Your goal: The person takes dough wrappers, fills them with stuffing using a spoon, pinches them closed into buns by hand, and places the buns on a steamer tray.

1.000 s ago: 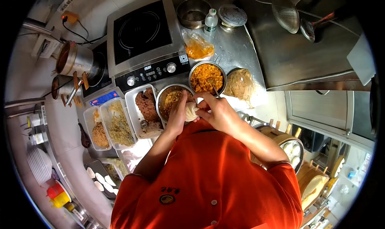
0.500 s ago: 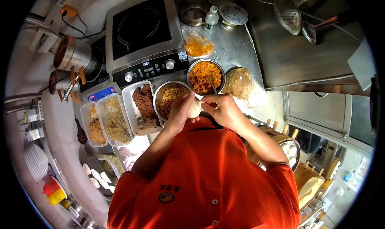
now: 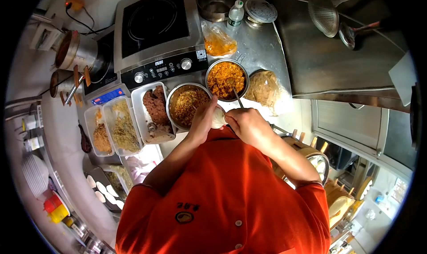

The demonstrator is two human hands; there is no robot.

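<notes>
A pale, rounded filled bun of dough (image 3: 218, 118) sits between my two hands, close to my chest. My left hand (image 3: 203, 122) cups it from the left, palm turned inward and thumb upward. On the other side my right hand (image 3: 247, 124) pinches the dough's edge with thumb and fingertips. Just beyond my hands stands a round metal bowl of orange-red filling (image 3: 226, 78) with a spoon (image 3: 237, 96) in it. Left of that bowl is another one with brown chopped filling (image 3: 190, 104), partly behind my left hand.
A white tray of dark minced meat (image 3: 155, 109) and plastic tubs of filling (image 3: 124, 127) line the left. Behind them is an induction cooker (image 3: 153, 25). A bag (image 3: 265, 88), an orange-filled bag (image 3: 219, 41) and a bottle (image 3: 235, 15) stand right; bamboo steamers (image 3: 302, 152) lie beside my right arm.
My view has shifted slightly, so the counter sits a little higher and further left. My right fingers have changed their pinch on the dough; my left hand still cups it.
</notes>
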